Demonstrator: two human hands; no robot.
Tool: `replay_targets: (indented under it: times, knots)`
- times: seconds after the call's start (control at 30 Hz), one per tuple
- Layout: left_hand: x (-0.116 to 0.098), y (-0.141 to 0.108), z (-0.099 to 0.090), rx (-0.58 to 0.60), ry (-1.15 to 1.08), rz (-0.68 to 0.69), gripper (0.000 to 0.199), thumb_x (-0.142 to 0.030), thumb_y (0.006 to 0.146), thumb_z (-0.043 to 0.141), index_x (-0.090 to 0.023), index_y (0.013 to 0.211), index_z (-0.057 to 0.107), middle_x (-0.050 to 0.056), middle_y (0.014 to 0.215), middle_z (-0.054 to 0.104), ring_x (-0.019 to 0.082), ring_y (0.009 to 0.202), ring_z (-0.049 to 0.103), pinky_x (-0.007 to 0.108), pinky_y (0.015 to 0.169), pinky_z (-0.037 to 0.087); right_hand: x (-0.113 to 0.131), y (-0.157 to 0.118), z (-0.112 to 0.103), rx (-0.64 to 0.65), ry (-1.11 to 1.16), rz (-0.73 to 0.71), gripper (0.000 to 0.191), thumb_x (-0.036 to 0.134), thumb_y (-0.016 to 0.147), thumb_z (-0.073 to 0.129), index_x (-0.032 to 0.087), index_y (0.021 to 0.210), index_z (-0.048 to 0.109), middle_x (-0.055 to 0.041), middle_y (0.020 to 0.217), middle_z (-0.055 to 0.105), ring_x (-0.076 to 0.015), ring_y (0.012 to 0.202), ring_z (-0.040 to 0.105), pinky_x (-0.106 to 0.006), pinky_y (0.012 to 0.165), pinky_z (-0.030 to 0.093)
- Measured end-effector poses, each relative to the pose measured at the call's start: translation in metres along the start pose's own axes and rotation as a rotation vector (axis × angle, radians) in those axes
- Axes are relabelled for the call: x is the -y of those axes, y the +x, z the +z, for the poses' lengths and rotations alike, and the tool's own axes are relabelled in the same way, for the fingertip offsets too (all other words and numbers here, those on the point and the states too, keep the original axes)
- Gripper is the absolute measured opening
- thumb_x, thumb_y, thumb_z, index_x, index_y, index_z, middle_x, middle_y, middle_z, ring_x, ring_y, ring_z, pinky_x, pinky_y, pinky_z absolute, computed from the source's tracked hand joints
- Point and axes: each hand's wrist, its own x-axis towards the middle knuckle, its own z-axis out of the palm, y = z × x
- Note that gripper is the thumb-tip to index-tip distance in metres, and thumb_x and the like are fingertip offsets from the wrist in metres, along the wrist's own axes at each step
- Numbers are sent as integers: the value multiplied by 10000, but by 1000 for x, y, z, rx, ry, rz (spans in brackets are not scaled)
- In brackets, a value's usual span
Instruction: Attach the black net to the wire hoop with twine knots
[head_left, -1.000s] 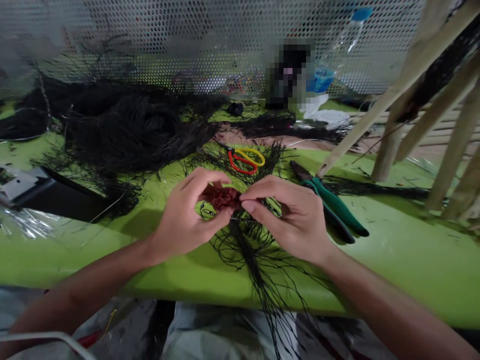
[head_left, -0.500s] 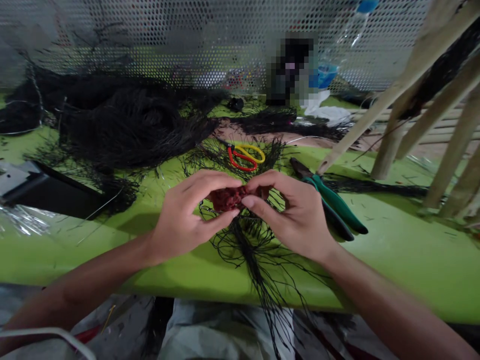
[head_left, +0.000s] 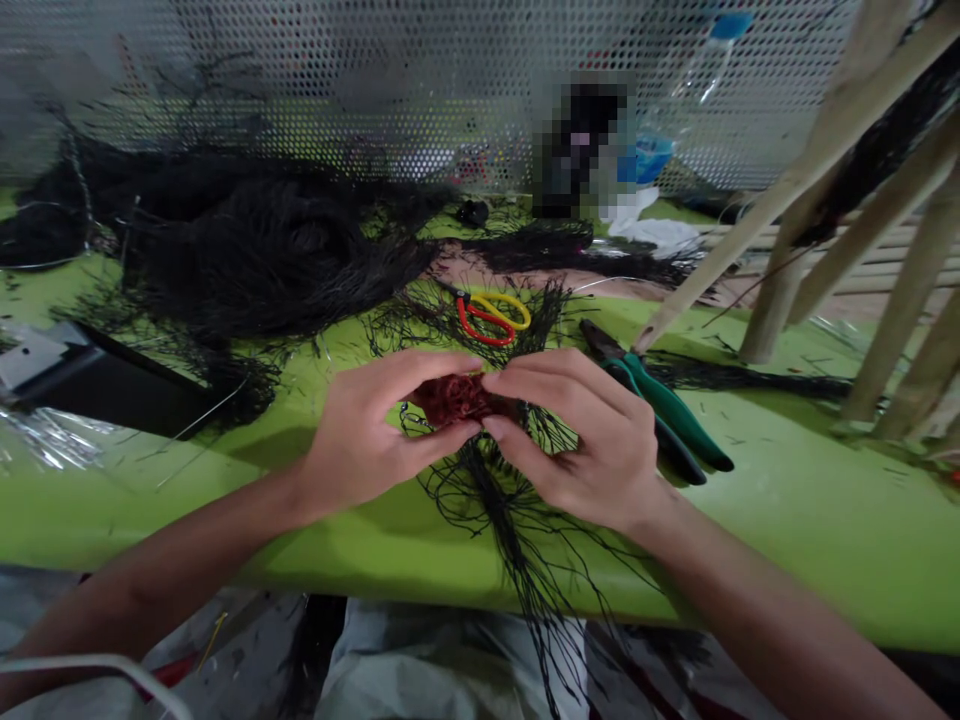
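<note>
A dark red, crinkled, flower-like bundle (head_left: 454, 398) is held between both hands over the green table. My left hand (head_left: 379, 425) curls round its left side, fingers above and thumb below. From the right, my right hand (head_left: 589, 430) pinches its edge between thumb and fingertips. Beneath the bundle spreads a tuft of thin black strands (head_left: 502, 510), hanging over the table's front edge; whether it joins the bundle is hidden. Beyond the hands lie scissors (head_left: 491, 318) with one red and one yellow handle. Green-handled pliers (head_left: 671, 410) rest beside my right hand.
A big heap of black fibre (head_left: 262, 230) covers the back left of the green table (head_left: 810, 520). Wooden sticks (head_left: 765, 200) lean in at the right. A plastic bottle (head_left: 705, 90) stands behind, by a perforated screen (head_left: 337, 60). A black box-like object (head_left: 127, 380) lies at left.
My right thumb and fingers have shifted from the bundle's top to its right edge, baring more of its crinkled face. My left hand keeps its hold.
</note>
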Motion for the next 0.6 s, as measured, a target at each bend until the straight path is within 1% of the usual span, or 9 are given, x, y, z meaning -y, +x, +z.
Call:
replay_targets:
  times: [0.1, 0.17, 0.27, 0.37, 0.43, 0.5, 0.53, 0.6]
  knots:
    - [-1, 0, 0, -60, 188, 151, 326, -247, 933, 816, -231, 1236, 699, 19, 1093, 835, 153, 928, 810, 238, 869, 663, -3, 2, 0, 46, -38, -62, 204, 115, 929, 729, 249, 1081, 708, -35, 965, 777, -193, 837, 726, -356, 751, 595]
    - [-1, -1, 1, -78, 267, 221, 360, -240, 930, 816, -235, 1266, 686, 16, 1064, 840, 144, 886, 813, 213, 830, 661, -4, 3, -1, 51, -34, -81, 164, 96, 921, 735, 226, 1012, 696, -28, 909, 771, -182, 811, 711, -344, 737, 580]
    - [1, -1, 0, -70, 308, 264, 426, -256, 916, 832, -228, 1308, 668, 16, 1042, 842, 141, 857, 814, 195, 799, 652, -2, 4, -1, 56, -12, -75, 163, 58, 905, 700, 215, 926, 665, -13, 852, 752, -158, 776, 684, -322, 708, 540]
    - [2, -1, -1, -69, 309, 288, 440, -300, 915, 842, -219, 1310, 663, 17, 1030, 842, 142, 845, 813, 190, 804, 643, 1, 3, -2, 84, 86, 13, 169, 49, 869, 659, 215, 886, 637, 7, 800, 699, -135, 721, 638, -306, 672, 500]
    - [1, -1, -1, -81, 307, 292, 436, -314, 901, 861, -206, 1280, 674, 24, 1029, 840, 142, 842, 809, 193, 811, 640, 0, 2, -4, 89, 222, 116, 158, 65, 862, 646, 219, 858, 612, 21, 770, 651, -120, 689, 604, -286, 643, 480]
    - [-1, 0, -1, -96, 265, 246, 397, -303, 891, 870, -199, 1230, 692, 33, 1036, 837, 142, 859, 803, 199, 829, 638, -3, 1, -7, 75, 345, 196, 128, 102, 895, 631, 221, 857, 602, 24, 767, 623, -117, 693, 587, -276, 640, 475]
    - [-2, 0, -1, -94, 223, 199, 364, -291, 892, 867, -198, 1202, 700, 35, 1040, 833, 143, 875, 800, 206, 842, 639, -4, 1, -8, 71, 372, 208, 95, 132, 917, 626, 220, 883, 613, 16, 789, 627, -122, 716, 590, -280, 658, 484]
    - [-3, 0, -2, -84, 115, 87, 310, -268, 891, 860, -198, 1154, 711, 33, 1038, 824, 146, 890, 787, 230, 856, 640, -6, 2, -8, 89, 352, 171, 35, 194, 952, 627, 204, 978, 648, -22, 889, 666, -146, 812, 622, -304, 740, 523]
